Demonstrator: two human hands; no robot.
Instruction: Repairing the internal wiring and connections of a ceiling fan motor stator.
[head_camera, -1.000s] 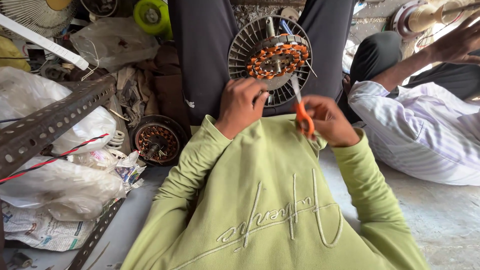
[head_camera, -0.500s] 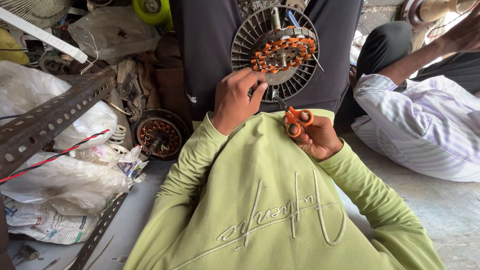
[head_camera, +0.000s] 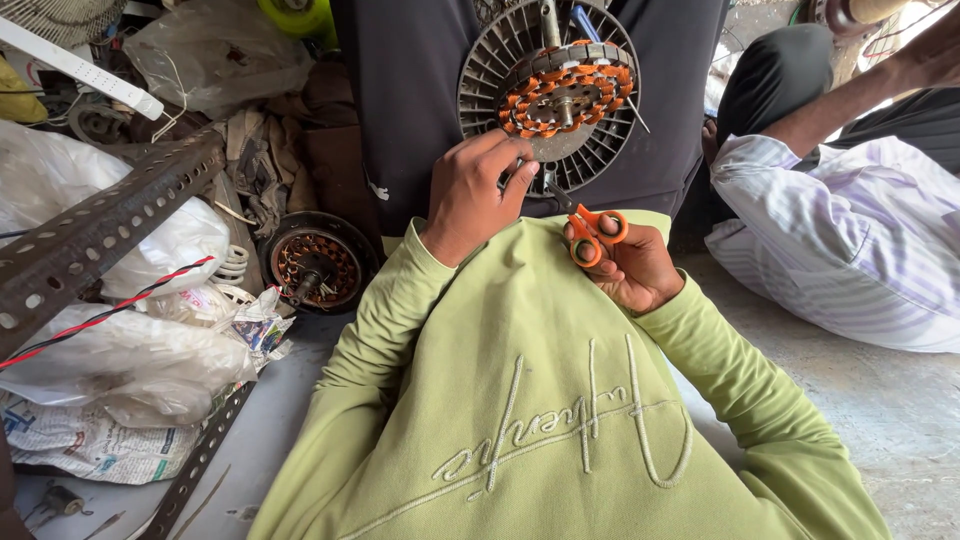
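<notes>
Fan stator (head_camera: 555, 95), copper coils wound, rests on the lap at 12 o'clock. Left hand (head_camera: 475, 195) grips its lower rim; right hand (head_camera: 625, 265), at 4 o'clock, closes around orange scissors (head_camera: 592, 235). Loose wire ends appear untrimmed.

Grey concrete floor (head_camera: 900, 420), daylit; cluttered plastic bags (head_camera: 110, 350), perforated metal angle (head_camera: 100, 235).

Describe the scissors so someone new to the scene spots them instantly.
Start at the round finned motor housing with copper windings on the person's dark lap. Just below its rim, the right hand in a green sleeve holds small scissors. Their bright orange loop handles are the only orange plastic tool here; the blades point up toward the housing.
</notes>
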